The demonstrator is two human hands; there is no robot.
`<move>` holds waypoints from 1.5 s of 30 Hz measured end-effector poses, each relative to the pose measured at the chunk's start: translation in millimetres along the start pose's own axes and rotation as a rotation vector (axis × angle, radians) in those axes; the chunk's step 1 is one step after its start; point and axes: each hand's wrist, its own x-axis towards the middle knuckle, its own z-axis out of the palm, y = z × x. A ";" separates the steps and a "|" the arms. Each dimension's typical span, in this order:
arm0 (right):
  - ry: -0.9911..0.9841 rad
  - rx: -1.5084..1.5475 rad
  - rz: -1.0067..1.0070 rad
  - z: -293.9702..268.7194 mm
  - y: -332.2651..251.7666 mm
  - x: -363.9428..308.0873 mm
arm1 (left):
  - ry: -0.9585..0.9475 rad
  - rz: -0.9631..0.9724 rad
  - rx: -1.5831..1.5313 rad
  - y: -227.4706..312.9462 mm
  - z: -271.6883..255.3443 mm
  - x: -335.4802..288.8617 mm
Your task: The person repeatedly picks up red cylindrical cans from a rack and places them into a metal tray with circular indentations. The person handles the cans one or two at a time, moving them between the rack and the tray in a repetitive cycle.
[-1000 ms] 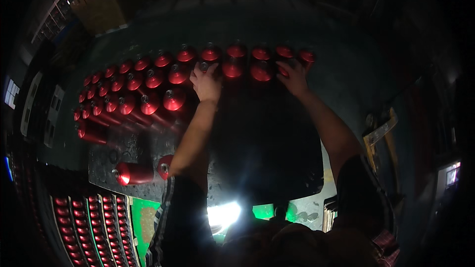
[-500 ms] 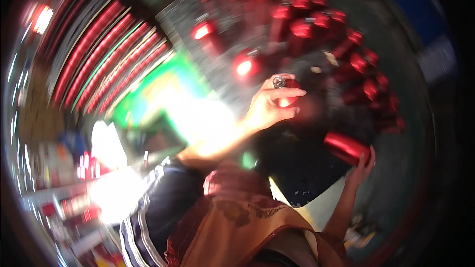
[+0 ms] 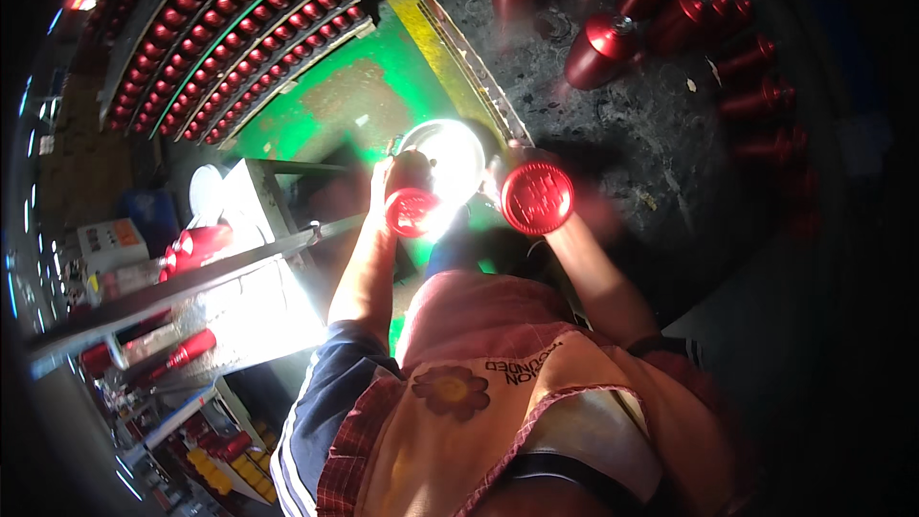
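My left hand (image 3: 380,184) is wrapped round a red metal bottle (image 3: 413,213), whose round base faces up at me. A second red bottle (image 3: 537,198) is in my right hand (image 3: 493,184), its embossed base also turned to me. That bottle hides most of the right hand; only some fingers show at its left side. Between and just beyond the two bottles glares a bright round lamp (image 3: 458,155), which washes out the edges near the left bottle. The necks of both held bottles are out of sight.
A dark worn table (image 3: 661,148) with several standing red bottles (image 3: 601,51) lies at right. Far left, a rack (image 3: 369,29) holds rows of red bottles. A metal rail (image 3: 182,295) and a bench with red cylinders (image 3: 196,349) stand at left. The floor (image 3: 354,105) is green.
My left hand has come back from the dark table with a bottle. The right hand has brought its bottle leftward, beside the other one at the lamp. The view has turned left.
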 end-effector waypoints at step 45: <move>0.536 -1.428 -1.580 85.5 -167.4 -110.4 | 0.007 0.641 0.508 162.7 260.6 211.3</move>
